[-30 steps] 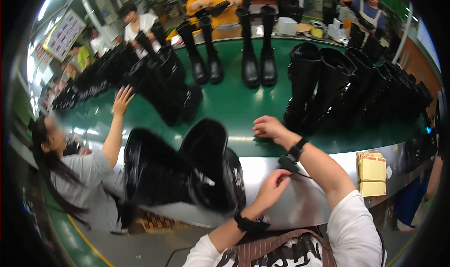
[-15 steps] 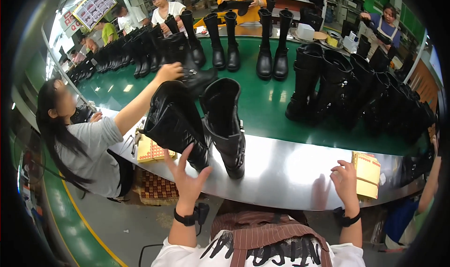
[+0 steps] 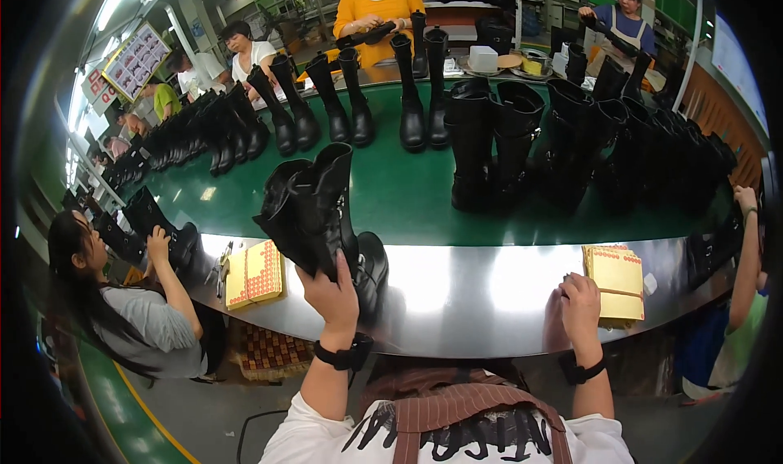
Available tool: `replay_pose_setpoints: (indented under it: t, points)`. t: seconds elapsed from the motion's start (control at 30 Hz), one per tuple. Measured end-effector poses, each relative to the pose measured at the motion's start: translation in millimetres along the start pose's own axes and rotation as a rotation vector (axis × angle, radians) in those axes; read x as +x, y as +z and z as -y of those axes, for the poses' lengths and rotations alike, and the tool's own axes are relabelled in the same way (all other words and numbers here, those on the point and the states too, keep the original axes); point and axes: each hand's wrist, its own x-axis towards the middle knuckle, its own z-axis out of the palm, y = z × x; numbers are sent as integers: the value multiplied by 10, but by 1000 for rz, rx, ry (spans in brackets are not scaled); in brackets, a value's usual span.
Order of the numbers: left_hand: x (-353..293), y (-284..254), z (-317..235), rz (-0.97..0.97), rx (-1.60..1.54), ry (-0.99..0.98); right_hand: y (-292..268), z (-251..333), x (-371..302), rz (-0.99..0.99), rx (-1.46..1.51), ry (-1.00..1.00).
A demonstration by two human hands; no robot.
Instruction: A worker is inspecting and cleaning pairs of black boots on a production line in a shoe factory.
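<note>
A pair of tall black boots stands in front of me on the shiny metal edge of the bench. My left hand (image 3: 330,299) grips the nearer black boot (image 3: 314,211) low on its shaft, thumb up along the leather. Its partner, the other boot (image 3: 372,272), stands close behind to the right, its rounded toe showing. My right hand (image 3: 581,305) is closed by the metal edge, fingertips pinched together. A small dark spot shows at the fingertips, too small to name. Just right of that hand lies a stack of yellow cards (image 3: 621,276) with red round marks.
Another yellow card stack (image 3: 254,275) lies left, beside pliers-like tools (image 3: 222,264). A co-worker (image 3: 139,301) at the left handles a boot (image 3: 155,219). Rows of black boots (image 3: 514,138) stand on the green belt (image 3: 391,195). More people work across it.
My left hand, spread before, has closed on the boot, and the pair has turned. My right fingers have drawn together. The left co-worker has pulled a boot back to their side. The view has shifted.
</note>
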Motion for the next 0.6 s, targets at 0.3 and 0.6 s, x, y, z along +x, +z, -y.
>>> replay_pose_setpoints:
  t: [0.3,0.6]
  points:
    - [-467,-40,-997,571,-514,255,-111,1234,115,139,676,-316]
    - [-699,194,-726,348,-384,322,99,698,-60,-84,1012,218]
